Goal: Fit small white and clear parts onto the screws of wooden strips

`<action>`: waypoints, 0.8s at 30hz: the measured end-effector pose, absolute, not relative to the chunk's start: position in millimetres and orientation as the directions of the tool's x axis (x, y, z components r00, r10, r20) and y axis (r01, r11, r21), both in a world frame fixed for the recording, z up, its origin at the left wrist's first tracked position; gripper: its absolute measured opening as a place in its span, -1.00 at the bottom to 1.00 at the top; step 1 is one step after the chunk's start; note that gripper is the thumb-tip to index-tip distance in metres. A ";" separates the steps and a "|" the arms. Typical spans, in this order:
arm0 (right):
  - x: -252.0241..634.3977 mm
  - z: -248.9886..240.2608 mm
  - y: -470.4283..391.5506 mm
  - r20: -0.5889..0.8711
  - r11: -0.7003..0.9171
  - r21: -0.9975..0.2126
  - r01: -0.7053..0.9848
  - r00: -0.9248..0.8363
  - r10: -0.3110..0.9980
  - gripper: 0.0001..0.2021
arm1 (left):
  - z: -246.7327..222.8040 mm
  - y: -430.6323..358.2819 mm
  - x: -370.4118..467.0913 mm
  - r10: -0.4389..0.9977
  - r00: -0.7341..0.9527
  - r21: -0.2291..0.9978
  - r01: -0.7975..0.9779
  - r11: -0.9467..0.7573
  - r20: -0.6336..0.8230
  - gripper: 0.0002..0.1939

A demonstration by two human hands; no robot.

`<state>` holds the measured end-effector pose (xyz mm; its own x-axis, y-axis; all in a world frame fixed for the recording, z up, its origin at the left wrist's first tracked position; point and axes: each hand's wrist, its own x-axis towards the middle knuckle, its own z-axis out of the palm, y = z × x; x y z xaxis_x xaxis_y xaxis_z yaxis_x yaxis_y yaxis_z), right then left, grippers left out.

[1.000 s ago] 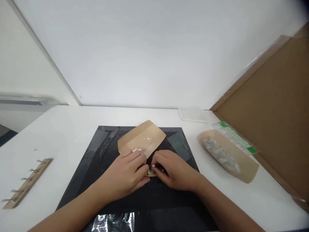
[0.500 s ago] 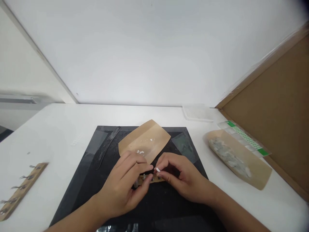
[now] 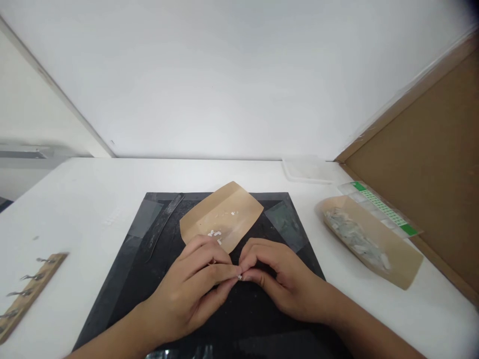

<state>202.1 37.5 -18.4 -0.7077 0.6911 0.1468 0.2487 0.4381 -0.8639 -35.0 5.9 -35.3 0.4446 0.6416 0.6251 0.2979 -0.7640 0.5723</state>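
Observation:
Above the black mat (image 3: 239, 324), my left hand (image 3: 194, 286) and my right hand (image 3: 282, 279) meet fingertip to fingertip. A tiny white piece (image 3: 240, 277) shows between them, pinched by the thumb and forefinger of each hand. Most of that piece is covered by the fingers. Just beyond my hands lies an open brown paper tray (image 3: 209, 214) with several small white bits (image 3: 215, 233) in it; my left fingers overlap its near edge.
A dark nail file (image 3: 164, 224) lies on the mat's left side. Further left is a wooden strip (image 3: 33, 294) with metal clips. To the right are a brown paper tray (image 3: 402, 259) of translucent pieces, a clear case with a green label (image 3: 385, 207) and a clear plastic tray (image 3: 307, 169).
My fingertips have come together, closing the small gap between my hands around the white piece. The wooden strip that showed beneath my fingers is now out of sight.

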 end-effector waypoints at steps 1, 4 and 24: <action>201.9 -17.9 37.3 0.139 0.433 -0.866 0.252 -0.709 0.692 -0.90 | -35.0 5.9 -35.3 0.636 0.444 0.564 0.301 -0.769 0.631 -0.67; 201.0 -16.4 37.1 0.131 0.422 -0.872 0.247 -0.713 0.688 -0.91 | -33.8 5.0 -36.5 0.621 0.448 0.541 0.308 -0.783 0.643 -0.69; 193.0 -13.9 25.1 0.111 0.275 -0.953 0.124 -0.703 0.702 -0.92 | -31.6 -0.8 -41.4 0.453 0.520 0.302 0.351 -0.886 0.724 -0.75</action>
